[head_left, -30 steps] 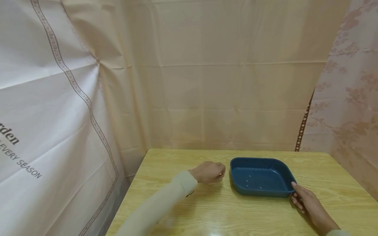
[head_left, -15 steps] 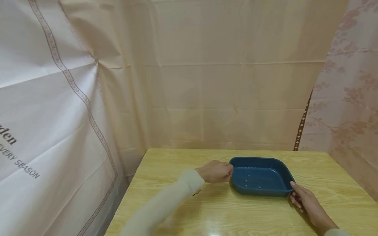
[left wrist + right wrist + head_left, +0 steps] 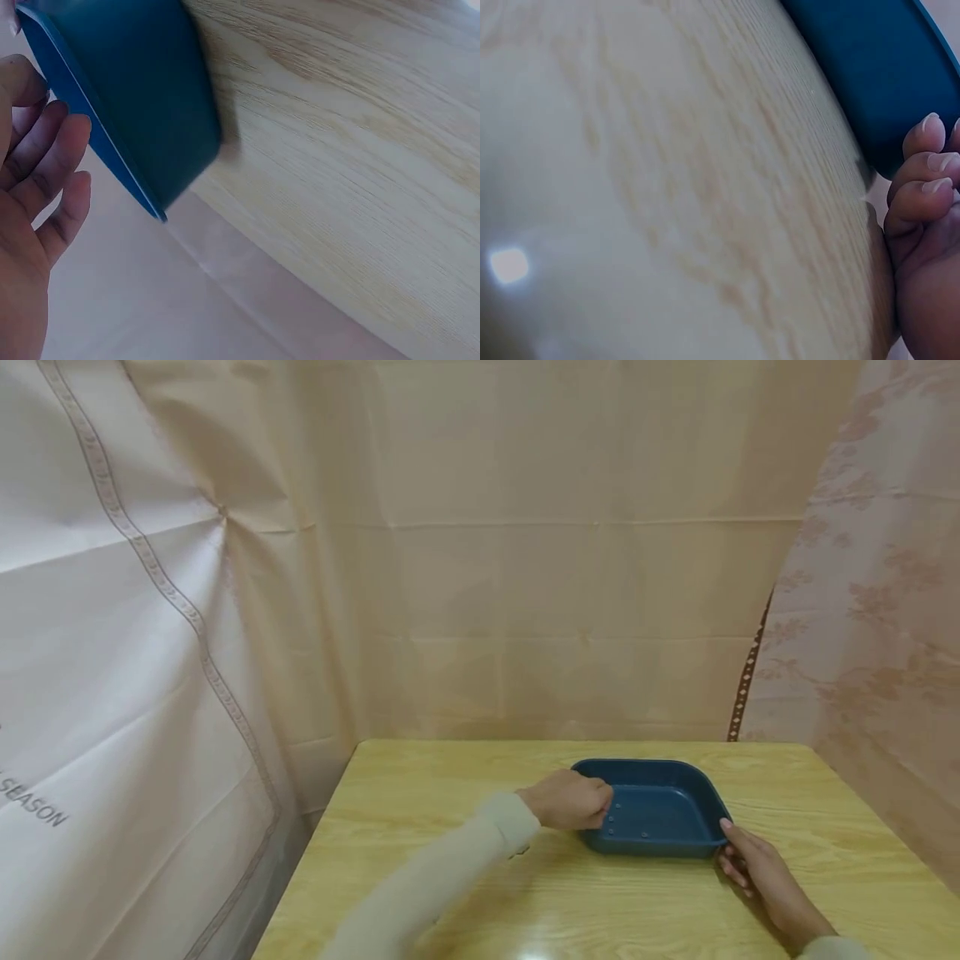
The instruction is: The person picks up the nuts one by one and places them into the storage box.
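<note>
A deep blue rectangular tray (image 3: 660, 850) with rounded corners stands on the table. Several small round pieces (image 3: 644, 835) show on its floor, too small to identify. My left hand (image 3: 570, 799) is over the tray's left rim, fingers curled and fingertips above the inside. In the left wrist view, thumb and index finger of the left hand (image 3: 37, 180) come close together; whether a small thing is pinched there is hidden. My right hand (image 3: 765, 872) grips the tray's near right corner, thumb on the rim and curled fingers below. The right wrist view has those fingers (image 3: 922, 176) against the tray wall (image 3: 877, 82).
The light wood-patterned table (image 3: 420, 843) reaches back to a hanging beige cloth (image 3: 487, 610). A pale printed cloth (image 3: 135, 693) hangs at the left and a floral one (image 3: 877, 610) at the right. Light reflects off the table's front.
My left hand has moved right, from beside the tray to over its left rim. My right hand keeps its grip on the corner. The head view has shifted slightly to the right.
</note>
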Action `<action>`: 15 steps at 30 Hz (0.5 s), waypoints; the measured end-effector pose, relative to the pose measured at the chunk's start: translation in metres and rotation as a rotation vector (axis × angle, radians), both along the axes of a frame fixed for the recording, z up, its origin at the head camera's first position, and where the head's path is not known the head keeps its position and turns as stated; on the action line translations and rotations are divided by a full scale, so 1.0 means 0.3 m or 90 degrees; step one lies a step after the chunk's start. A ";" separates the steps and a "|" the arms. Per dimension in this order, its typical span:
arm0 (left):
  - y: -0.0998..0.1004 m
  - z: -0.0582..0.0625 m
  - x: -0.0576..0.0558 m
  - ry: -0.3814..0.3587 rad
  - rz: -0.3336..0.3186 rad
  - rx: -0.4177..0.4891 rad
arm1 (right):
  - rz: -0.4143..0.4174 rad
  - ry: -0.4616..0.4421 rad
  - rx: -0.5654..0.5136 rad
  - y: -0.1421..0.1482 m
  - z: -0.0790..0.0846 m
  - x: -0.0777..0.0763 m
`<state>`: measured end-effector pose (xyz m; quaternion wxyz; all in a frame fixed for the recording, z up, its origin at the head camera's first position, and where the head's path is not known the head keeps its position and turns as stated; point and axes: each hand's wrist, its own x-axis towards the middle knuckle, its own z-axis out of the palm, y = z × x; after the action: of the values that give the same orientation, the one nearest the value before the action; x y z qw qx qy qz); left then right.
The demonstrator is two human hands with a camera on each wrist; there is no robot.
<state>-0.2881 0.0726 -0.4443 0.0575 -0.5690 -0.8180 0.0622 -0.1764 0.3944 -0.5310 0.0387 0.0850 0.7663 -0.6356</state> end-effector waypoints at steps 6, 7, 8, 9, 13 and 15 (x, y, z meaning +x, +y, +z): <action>0.028 -0.017 -0.002 0.038 -0.024 -0.010 | -0.006 -0.028 0.005 -0.009 -0.005 -0.007; 0.036 -0.017 -0.004 0.046 -0.028 -0.011 | -0.008 -0.029 0.007 -0.008 -0.005 -0.006; 0.043 -0.017 -0.005 0.053 -0.032 -0.013 | -0.008 -0.026 0.008 -0.008 -0.004 -0.004; 0.051 -0.017 -0.007 0.063 -0.037 -0.014 | -0.008 -0.022 0.009 -0.006 -0.004 -0.003; 0.082 -0.010 -0.003 0.073 -0.047 -0.023 | -0.011 -0.005 0.012 -0.005 -0.004 0.003; 0.091 -0.016 -0.002 0.075 -0.053 -0.021 | -0.015 -0.004 0.012 -0.010 -0.007 0.004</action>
<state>-0.2887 0.0998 -0.4492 0.0985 -0.5987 -0.7877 0.1070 -0.1754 0.3915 -0.5330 0.0330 0.0968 0.7709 -0.6287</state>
